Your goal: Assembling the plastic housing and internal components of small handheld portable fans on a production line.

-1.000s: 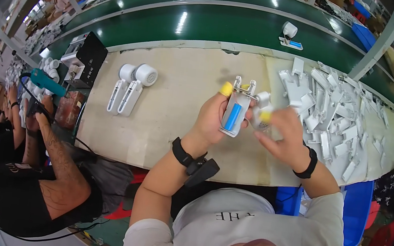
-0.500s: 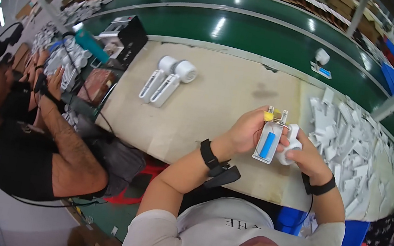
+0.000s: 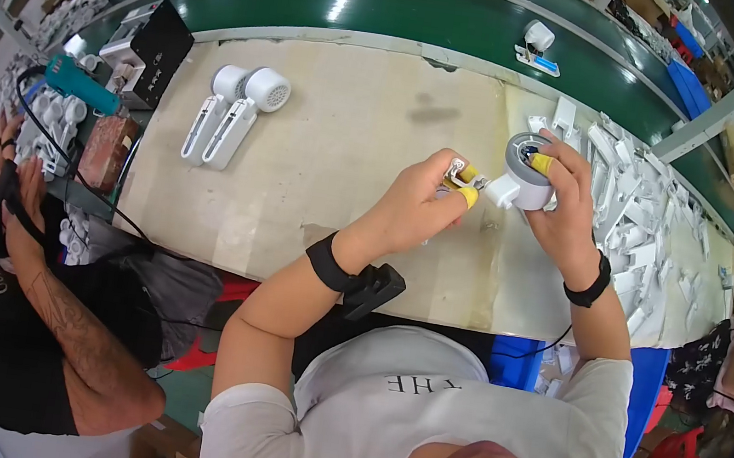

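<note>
My right hand (image 3: 569, 205) grips a round white fan head (image 3: 531, 195) with a grey ring, its short neck toward my left hand. One fingertip in a yellow cover presses at the ring's dark centre. Closed around a white handle piece (image 3: 456, 168) is my left hand (image 3: 409, 202), with yellow covers on its fingers too. Most of that handle is hidden by the hand. The handle's end and the fan head's neck are close together; whether they touch I cannot tell. Two white handheld fans (image 3: 238, 119) lie side by side on the left of the table (image 3: 354, 116).
White plastic parts (image 3: 634, 209) are heaped at the right. Beyond the table runs a green conveyor (image 3: 396, 10) carrying another fan head with an opened handle (image 3: 537, 48). At the left are a teal power tool (image 3: 80, 85), a brick (image 3: 106, 153), a black box (image 3: 156, 53) and a co-worker (image 3: 51, 308).
My hands have moved apart and the fan head has been raised and turned ring-side up in my right hand. The handle has tipped, so its blue battery no longer shows. The view has shifted.
</note>
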`<state>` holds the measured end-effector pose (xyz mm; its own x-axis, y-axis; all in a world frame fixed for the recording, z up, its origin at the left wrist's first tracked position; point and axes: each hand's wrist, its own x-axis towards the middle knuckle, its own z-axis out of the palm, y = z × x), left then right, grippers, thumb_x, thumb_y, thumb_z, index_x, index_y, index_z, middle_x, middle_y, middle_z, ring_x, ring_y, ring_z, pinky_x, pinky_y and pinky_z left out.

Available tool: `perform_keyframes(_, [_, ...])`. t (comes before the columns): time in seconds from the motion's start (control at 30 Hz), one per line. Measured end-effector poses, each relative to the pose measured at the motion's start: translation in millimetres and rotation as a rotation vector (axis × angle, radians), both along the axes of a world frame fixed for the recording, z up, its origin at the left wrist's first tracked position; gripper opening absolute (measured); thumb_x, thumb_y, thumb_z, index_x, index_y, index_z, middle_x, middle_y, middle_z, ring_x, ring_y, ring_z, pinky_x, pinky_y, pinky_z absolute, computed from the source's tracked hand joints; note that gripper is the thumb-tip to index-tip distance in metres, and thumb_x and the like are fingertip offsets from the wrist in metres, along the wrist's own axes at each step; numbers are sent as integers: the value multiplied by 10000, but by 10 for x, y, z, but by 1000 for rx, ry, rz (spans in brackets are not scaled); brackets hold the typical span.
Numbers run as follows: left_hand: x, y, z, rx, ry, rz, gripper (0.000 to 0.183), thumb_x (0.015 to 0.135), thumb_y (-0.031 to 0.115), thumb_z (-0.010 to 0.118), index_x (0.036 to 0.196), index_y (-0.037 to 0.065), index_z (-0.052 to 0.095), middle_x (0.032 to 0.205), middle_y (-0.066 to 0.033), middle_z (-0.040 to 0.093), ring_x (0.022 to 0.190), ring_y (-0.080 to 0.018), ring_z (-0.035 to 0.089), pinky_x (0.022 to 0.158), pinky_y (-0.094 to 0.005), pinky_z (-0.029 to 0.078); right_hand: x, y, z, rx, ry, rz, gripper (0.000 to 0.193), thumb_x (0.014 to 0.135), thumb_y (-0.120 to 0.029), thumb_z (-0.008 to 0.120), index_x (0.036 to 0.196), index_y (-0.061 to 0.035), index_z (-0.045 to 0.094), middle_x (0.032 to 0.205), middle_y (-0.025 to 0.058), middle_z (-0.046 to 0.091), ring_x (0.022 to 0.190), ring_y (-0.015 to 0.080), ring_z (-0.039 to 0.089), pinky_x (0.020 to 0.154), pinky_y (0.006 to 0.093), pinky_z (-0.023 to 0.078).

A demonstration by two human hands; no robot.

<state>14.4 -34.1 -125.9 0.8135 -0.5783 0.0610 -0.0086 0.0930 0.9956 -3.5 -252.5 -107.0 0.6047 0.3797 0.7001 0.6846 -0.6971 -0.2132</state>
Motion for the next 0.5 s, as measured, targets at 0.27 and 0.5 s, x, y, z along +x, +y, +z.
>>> perform_keyframes(0.27, [-46, -21, -85, 235, -344, 188, 225, 724, 101, 575, 909, 11, 486, 735, -47, 555, 599, -84, 496, 552, -238, 415, -104, 89, 145, -260, -112, -49, 585, 603, 48, 741, 1102, -77, 461, 1106, 135, 486, 1124, 357, 492, 892, 390, 445])
perform_keyframes(0.5, [-27, -44, -92, 287, -326, 25, 306, 691, 204, 598, 871, -15, 481, 653, -182, 556, 581, -309, 559, 554, -363, 438, 0, -62, 697, -42, 714, 327, 635, 675, -118, 736, 1246, -70, 463, 1189, 115, 463, 1094, 258, 482, 889, 336, 419])
